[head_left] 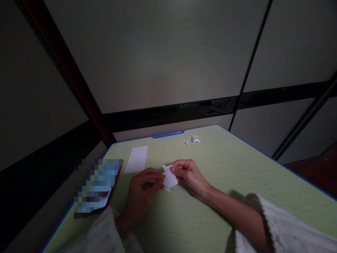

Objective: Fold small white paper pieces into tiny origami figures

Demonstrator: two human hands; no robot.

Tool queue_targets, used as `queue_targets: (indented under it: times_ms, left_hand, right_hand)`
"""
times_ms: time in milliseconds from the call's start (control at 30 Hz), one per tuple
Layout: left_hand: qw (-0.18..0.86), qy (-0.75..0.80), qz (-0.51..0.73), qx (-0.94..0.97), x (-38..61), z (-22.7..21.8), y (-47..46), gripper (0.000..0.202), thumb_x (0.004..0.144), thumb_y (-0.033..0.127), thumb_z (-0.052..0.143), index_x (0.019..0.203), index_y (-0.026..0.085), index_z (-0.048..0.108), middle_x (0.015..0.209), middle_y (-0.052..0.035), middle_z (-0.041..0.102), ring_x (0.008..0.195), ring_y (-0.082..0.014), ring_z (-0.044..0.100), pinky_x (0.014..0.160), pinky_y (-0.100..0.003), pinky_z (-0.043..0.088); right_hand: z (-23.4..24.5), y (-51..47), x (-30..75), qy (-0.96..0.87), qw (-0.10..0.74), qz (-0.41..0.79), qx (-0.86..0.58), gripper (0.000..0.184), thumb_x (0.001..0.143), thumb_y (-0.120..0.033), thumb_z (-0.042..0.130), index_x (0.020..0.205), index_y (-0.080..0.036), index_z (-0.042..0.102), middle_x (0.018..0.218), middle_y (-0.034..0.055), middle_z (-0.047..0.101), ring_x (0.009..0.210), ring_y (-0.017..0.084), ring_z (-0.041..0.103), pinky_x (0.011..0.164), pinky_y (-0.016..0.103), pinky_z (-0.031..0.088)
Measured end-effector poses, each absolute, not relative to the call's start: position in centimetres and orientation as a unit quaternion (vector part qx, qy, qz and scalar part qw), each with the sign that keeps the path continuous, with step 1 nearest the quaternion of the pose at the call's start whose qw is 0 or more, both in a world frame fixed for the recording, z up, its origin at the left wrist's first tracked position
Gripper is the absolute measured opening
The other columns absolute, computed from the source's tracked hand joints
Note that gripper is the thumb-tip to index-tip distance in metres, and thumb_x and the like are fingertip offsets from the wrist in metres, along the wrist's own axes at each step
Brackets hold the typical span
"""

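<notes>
- Your left hand (143,191) and right hand (191,174) both pinch a small folded white paper (170,180), creased, pointed corners sticking out.
- It's held just over the green desk (237,168), mid-desk.
- A flat paper strip (136,159) lies near on the left; tiny folded scraps (195,138) sit at the far edge.

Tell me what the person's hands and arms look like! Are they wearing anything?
Both hands are bare: the left hand and the right hand wear no gloves. The arms are in thick, white, soft-looking sleeves. The left sleeve reaches the wrist, and the right sleeve ends higher, so some forearm shows.
</notes>
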State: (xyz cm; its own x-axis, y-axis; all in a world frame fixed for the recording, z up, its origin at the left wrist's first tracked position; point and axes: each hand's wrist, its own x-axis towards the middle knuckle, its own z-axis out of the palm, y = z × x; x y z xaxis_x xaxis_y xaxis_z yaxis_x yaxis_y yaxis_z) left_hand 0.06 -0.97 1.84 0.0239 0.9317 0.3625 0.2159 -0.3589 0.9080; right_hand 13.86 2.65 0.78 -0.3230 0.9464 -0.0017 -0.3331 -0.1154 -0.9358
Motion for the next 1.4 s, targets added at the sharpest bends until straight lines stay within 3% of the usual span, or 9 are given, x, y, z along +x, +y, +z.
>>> queue_targets:
  times_ms: [200, 400, 767, 1400]
  left_hand:
    - [0.359, 0.456, 0.537, 0.612, 0.2, 1.7, -0.8, 0.008, 0.058, 0.008, 0.057, 0.058, 0.014, 0.063, 0.063, 0.0007, 0.055, 0.049, -0.0077, 0.053, 0.043, -0.016, 0.047]
    - [0.314, 0.453, 0.527, 0.647, 0.0, 1.5, -1.0, 0.009, 0.060, 0.008, 0.056, 0.059, 0.014, 0.064, 0.062, -0.0003, 0.056, 0.050, -0.0084, 0.054, 0.042, -0.016, 0.047]
    - [0.256, 0.436, 0.504, 0.700, 0.0, 1.3, -1.3, 0.013, 0.064, 0.008, 0.054, 0.063, 0.016, 0.064, 0.066, -0.0007, 0.057, 0.053, -0.0075, 0.054, 0.046, -0.015, 0.047]
    - [0.279, 0.442, 0.494, 0.695, 0.0, 1.4, -1.3, 0.011, 0.062, 0.009, 0.056, 0.060, 0.015, 0.064, 0.065, -0.0017, 0.057, 0.055, -0.0093, 0.055, 0.046, -0.016, 0.047]
  right_hand:
    - [0.6, 2.7, 13.9, -0.458, 0.482, 0.670, -0.329, 0.013, 0.057, -0.022, 0.058, 0.054, -0.011, 0.055, 0.042, -0.0039, 0.045, 0.039, 0.004, 0.036, 0.042, 0.019, 0.024]
    - [1.0, 2.6, 14.1, -0.455, 0.469, 0.686, -0.320, 0.009, 0.056, -0.020, 0.056, 0.053, -0.011, 0.055, 0.045, -0.0029, 0.048, 0.042, 0.006, 0.040, 0.043, 0.020, 0.027]
    - [1.7, 2.1, 13.7, -0.481, 0.480, 0.651, -0.339, 0.024, 0.048, -0.029, 0.067, 0.051, -0.009, 0.055, 0.044, -0.0020, 0.052, 0.038, 0.004, 0.040, 0.040, 0.018, 0.026]
    - [1.0, 2.7, 14.1, -0.486, 0.463, 0.665, -0.327, 0.025, 0.053, -0.032, 0.064, 0.048, -0.010, 0.055, 0.039, -0.0040, 0.045, 0.037, 0.004, 0.033, 0.041, 0.020, 0.021]
